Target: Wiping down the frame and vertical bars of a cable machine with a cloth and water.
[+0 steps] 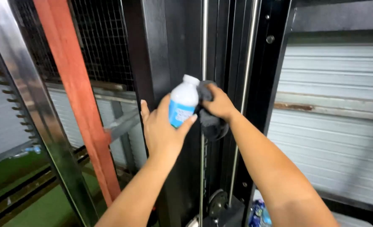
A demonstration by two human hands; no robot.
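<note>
Left hand [163, 130]: grip wrapped round white bottle [183, 101] with blue label, upright, just left of the chrome guide rod [203, 42], cap beside the cloth.
Right hand [218, 103]: grip bunched on dark cloth [211, 122], pressed against the rod for wiping.

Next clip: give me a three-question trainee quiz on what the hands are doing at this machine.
1. True or false: the left hand holds a white bottle with a blue label.
2. What does the right hand press against the chrome rod?
A. a dark cloth
B. a wire brush
C. a sponge
3. Fill in: left of the black frame stands a slanted ____ beam.

Key
1. True.
2. A, the dark cloth.
3. Red.
</note>
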